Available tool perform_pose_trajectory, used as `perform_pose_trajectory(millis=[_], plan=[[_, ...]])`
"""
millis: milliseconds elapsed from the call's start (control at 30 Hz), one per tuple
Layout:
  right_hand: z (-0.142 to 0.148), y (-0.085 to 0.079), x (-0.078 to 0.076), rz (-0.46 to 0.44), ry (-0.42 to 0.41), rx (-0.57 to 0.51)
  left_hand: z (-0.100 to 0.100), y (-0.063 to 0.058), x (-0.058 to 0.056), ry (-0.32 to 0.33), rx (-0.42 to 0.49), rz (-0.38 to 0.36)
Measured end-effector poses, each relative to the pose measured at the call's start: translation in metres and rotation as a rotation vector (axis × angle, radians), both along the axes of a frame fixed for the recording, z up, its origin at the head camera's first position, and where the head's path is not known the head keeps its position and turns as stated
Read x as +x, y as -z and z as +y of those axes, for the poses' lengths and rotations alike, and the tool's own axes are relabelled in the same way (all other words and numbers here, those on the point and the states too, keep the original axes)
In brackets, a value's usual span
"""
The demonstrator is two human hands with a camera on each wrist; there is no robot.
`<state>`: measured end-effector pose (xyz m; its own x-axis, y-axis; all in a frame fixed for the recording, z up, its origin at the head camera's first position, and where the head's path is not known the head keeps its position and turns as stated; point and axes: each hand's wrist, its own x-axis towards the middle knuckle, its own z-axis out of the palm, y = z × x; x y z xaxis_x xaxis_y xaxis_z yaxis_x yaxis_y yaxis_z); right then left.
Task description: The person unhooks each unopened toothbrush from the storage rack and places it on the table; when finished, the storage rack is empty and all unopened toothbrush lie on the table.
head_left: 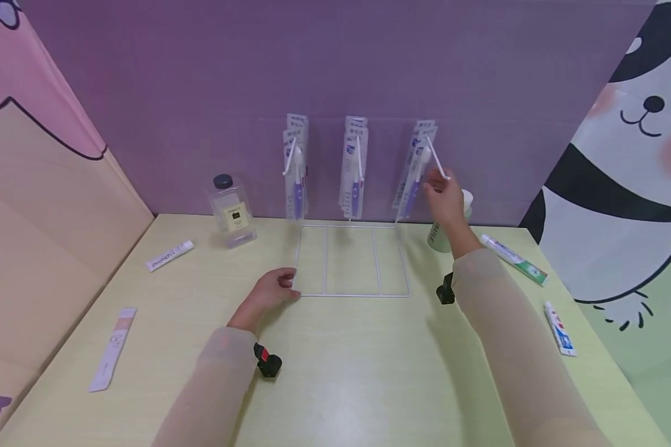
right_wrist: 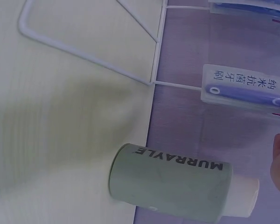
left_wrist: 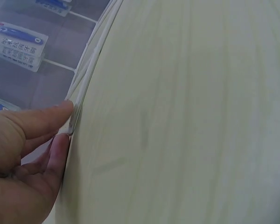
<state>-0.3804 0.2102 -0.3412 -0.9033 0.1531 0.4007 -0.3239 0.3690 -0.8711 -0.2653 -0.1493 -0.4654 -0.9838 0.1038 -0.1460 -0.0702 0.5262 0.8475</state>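
A pale, wood-grained bench [head_left: 363, 366] carries a white wire rack [head_left: 353, 295] near the middle of its back edge. Left of it stand a clear, black-capped bottle [head_left: 233, 214], with a small white pack [head_left: 170, 256] and a long, pink-banded packet [head_left: 114, 349] lying nearer the left edge. On the right, a green bottle [right_wrist: 170, 182] stands upright, and a white-and-green tube [head_left: 514, 259] and a smaller white-and-blue tube [head_left: 560, 329] lie slantwise.
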Motion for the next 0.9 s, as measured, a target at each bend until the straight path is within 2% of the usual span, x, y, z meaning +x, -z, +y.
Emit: perform_pose_trajectory(millis=[200,433,533,733,833,900], plan=[[-0.006,-0.005,-0.013,0.024,-0.003,-0.071,0.002,0.003,0.001,-0.010,-0.042,0.005],[-0.017,-0.007,-0.015,0.064,-0.056,-0.248,0.002,-0.001,-0.001,-0.025,-0.030,-0.035],[-0.017,-0.005,-0.014,0.083,-0.055,-0.251,0.002,0.000,-0.001,-0.029,-0.029,-0.048],[-0.012,-0.011,-0.007,0.062,-0.035,-0.210,0.001,0.001,-0.002,-0.019,-0.036,-0.031],[-0.007,-0.020,0.004,0.034,-0.039,-0.186,0.001,0.001,-0.001,-0.013,-0.035,-0.023],[-0.001,-0.023,0.010,0.033,-0.055,-0.206,0.000,0.001,-0.001,-0.010,-0.032,-0.021]])
